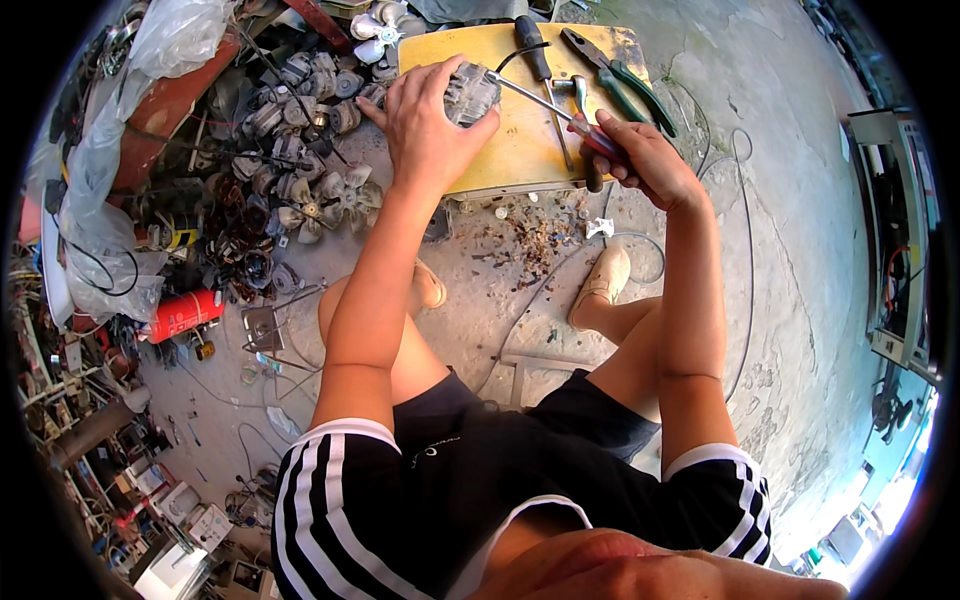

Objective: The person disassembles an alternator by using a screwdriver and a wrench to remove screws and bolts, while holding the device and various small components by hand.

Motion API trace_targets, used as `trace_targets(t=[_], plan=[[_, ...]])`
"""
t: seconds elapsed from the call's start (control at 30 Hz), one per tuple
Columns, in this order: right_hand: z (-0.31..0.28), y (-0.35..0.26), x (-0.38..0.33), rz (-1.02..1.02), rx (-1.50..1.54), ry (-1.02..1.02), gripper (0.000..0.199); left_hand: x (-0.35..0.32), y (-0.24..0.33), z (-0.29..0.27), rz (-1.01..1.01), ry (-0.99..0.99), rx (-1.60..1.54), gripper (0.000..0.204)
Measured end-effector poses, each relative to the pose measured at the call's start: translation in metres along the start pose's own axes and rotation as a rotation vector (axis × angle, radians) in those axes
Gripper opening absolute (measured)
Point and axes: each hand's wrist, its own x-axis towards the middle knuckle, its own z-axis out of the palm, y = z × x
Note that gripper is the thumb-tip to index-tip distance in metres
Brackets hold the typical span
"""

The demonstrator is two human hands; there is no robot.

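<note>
My left hand (425, 125) is closed around a small grey electric motor (473, 95) at the left side of a low yellow table (500, 165). A screwdriver with a red handle (607, 148) is gripped in my right hand (655, 168). Its long shaft points left and its tip meets the motor's upper right edge, though exact contact is hard to see. Beyond the shaft lies a black-handled screwdriver (529, 45). A small hammer (573, 87) rests partly beneath my right hand. Pliers with green handles (641, 95) lie at the table's right.
Many used motors (300, 110) and fan blades (350, 195) are heaped left of the table. Brown debris (535, 235) litters the floor between my feet. A cable (752, 260) curves across the concrete at right. A red cylinder (185, 314) lies at left.
</note>
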Motion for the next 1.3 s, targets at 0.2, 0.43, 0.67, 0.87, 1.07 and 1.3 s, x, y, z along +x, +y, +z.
trace_targets(t=[0.2, 0.43, 0.67, 0.87, 1.07, 1.3], plan=[[-0.002, 0.005, 0.004, 0.017, 0.034, -0.017, 0.045, 0.0, -0.003, 0.002, 0.011, 0.023, 0.02, 0.06], [-0.002, 0.016, 0.01, -0.208, -0.12, 0.152, 0.04, 0.0, -0.001, 0.003, 0.037, 0.053, 0.062, 0.058], [-0.003, -0.005, -0.004, -0.004, -0.023, -0.043, 0.045, 0.0, 0.001, 0.002, -0.004, 0.032, 0.044, 0.058], [0.003, 0.011, 0.002, -0.284, -0.257, 0.131, 0.046, 0.001, 0.002, 0.004, 0.002, 0.033, 0.041, 0.059], [-0.002, 0.013, 0.007, -0.141, -0.178, 0.02, 0.045, 0.0, 0.001, 0.003, -0.003, 0.028, 0.039, 0.06], [-0.004, 0.008, 0.003, -0.068, -0.131, 0.005, 0.042, 0.0, 0.0, 0.004, -0.007, 0.027, 0.043, 0.061]])
